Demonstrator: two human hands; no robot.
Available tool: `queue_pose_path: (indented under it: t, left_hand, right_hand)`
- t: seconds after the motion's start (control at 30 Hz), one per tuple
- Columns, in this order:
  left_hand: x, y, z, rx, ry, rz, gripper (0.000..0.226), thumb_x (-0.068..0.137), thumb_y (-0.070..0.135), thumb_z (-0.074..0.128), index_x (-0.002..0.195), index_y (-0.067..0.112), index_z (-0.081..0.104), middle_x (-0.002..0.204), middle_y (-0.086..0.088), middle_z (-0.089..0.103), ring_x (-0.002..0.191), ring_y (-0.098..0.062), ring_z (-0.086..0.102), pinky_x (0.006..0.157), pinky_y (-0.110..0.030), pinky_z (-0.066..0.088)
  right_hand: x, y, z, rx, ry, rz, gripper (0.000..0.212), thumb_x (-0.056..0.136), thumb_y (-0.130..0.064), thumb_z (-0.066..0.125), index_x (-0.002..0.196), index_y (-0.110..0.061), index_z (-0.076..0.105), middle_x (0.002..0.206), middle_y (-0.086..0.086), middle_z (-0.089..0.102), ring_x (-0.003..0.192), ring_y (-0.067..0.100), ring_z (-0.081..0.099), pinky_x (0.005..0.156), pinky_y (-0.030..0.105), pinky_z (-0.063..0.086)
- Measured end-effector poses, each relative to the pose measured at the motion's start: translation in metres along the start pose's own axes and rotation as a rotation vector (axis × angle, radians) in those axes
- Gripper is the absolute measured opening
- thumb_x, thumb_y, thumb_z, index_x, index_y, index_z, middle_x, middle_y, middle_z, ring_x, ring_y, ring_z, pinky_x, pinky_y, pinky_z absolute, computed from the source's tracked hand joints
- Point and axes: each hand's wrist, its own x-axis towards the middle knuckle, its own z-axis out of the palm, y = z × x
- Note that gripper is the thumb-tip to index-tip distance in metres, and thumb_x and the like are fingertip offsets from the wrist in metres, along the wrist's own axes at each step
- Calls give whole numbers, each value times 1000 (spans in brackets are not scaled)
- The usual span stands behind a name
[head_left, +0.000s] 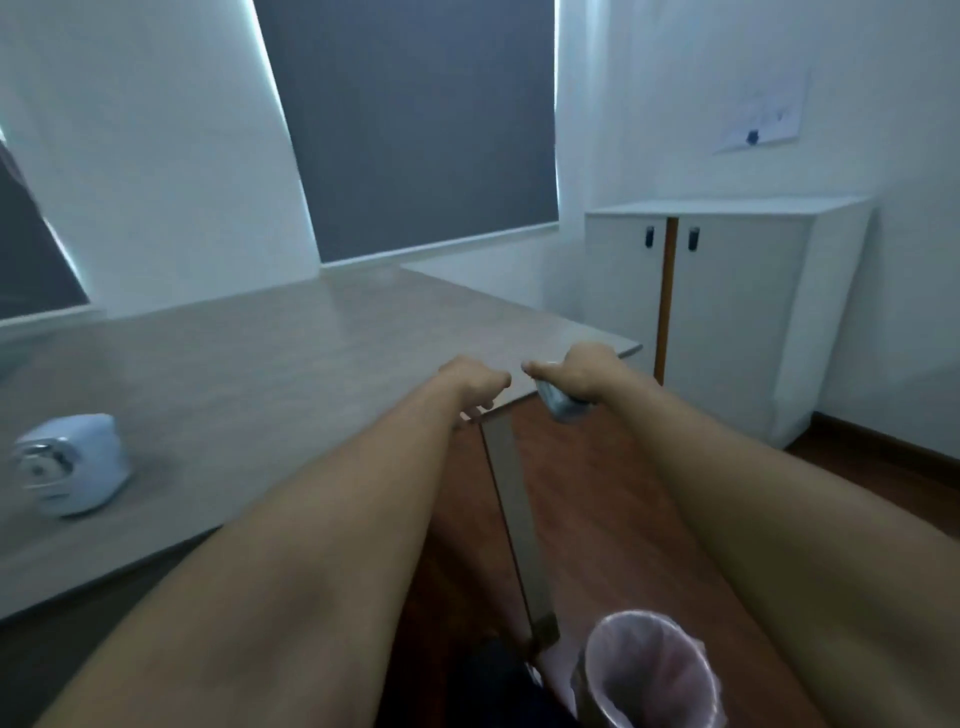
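**Two hands at the desk's near corner, one holding a small grey object**

We see both arms stretched out towards the corner of the desk (260, 353). The whole picture is soft with blur, so much of the detail is hard for us to read.

The right hand (576, 374) is past the desk's edge, above the wooden floor (613, 493). Its fingers (582, 399) are curled round a small grey object (561, 408), which sticks out below the palm. Only the lower end of the object shows and the rest is covered by the hand, so we cannot say what it is. The thumb points left towards the other hand.

The left hand (475, 387) is right at the desk's corner with its fingers bent downwards. They reach the edge, but we cannot tell whether they grip it, merely touch it or hold something small, because the back of the hand hides them.

A white device (72, 462) with a round metal front stands on the desk well to the left, too blurred to identify. A desk leg (519, 519) runs down between the arms. A bin (589, 660) with a pale liner stands on the floor below the right forearm, cut off by the bottom edge of the picture. A white cabinet (727, 312) stands against the wall on the right.
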Motion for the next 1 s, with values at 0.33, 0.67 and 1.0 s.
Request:
queue_pose_path:
  t: [0.33, 0.67, 1.0]
  left_hand:
    - [-89, -55, -176, 82, 416, -53, 43, 90, 30, 52, 119, 0, 63, 122, -18, 65, 109, -34, 62, 89, -36, 51]
    - [-149, -199, -245, 75, 752, -292, 64, 78, 41, 67, 132, 12, 52, 134, -9, 59, 122, -29, 56, 101, -36, 46]
    - [-112, -290, -212, -146, 856, -394, 77, 60, 46, 82, 128, 25, 51, 127, -7, 59, 114, -29, 60, 93, -37, 49]
  right_hand:
    - [-20, -180, -31, 173, 36, -218, 70, 80, -71, 58, 64, -3, 59, 60, 8, 58, 56, 20, 56, 52, 28, 41]
    - [-23, -306, 49, 386, -85, -433, 58, 77, -61, 69, 68, -4, 66, 72, 13, 66, 88, 36, 72, 73, 37, 53]
    - [-4, -337, 129, 677, -178, -366, 63, 82, -55, 67, 118, -3, 63, 114, 15, 68, 100, 33, 69, 88, 48, 57]
